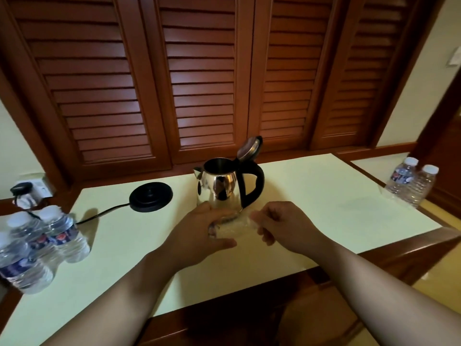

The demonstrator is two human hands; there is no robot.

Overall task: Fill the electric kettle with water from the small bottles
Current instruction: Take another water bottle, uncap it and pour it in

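The electric kettle [225, 188] is stood upright near the middle of the pale worktop [324, 196], its lid [249, 147] tipped open at the back, its spout turned to 9 o'clock and its black handle to 3 o'clock. Just at 6 o'clock of it, a small bottle [230, 229] is held on its side between both hands; it is blurred. The left hand [199, 236] is wrapped around the bottle's body. The right hand [282, 227] is closed at the bottle's other end; whether the cap is gripped cannot be told. At 9 o'clock of the kettle, the black power base [151, 196] is laid apart from it, with its cord run to a wall socket [30, 191]. A cluster of capped bottles [37, 245] is stood at the worktop's 8 o'clock edge. Two more bottles [411, 183] are stood at 3 o'clock, on a neighbouring surface.
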